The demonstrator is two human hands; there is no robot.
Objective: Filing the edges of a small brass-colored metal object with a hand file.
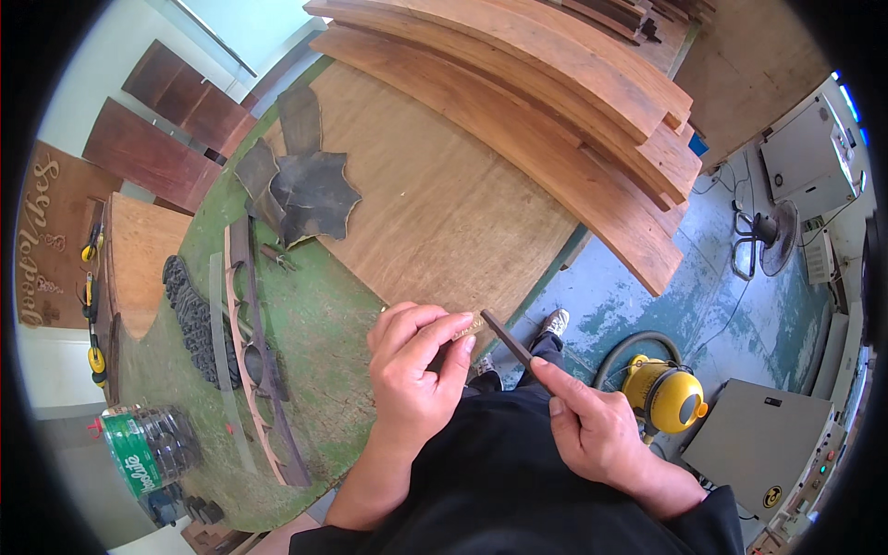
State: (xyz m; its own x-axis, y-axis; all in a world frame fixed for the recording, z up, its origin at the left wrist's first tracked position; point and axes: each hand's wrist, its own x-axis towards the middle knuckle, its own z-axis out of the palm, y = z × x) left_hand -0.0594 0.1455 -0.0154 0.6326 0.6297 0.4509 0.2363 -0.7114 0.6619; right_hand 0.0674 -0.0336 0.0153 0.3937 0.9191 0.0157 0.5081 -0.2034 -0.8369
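Note:
My left hand (416,375) is raised over the green tabletop's near right side and pinches a small golden-tan piece (474,326) between thumb and fingers. Its exact shape is partly hidden by the fingertips. My right hand (597,430) is closed round a dark, flat file (509,342), index finger stretched along it. The file slants up to the left, and its far end meets or lies just beside the small piece; whether they touch I cannot tell.
A plywood sheet (453,194) carries stacked curved planks (555,74) and a dark jagged-edged sheet (314,199). To the left lie dark wooden strips (268,379), a clear ruler (227,347) and a green-labelled plastic jug (134,453). A yellow vacuum (668,393) stands at right.

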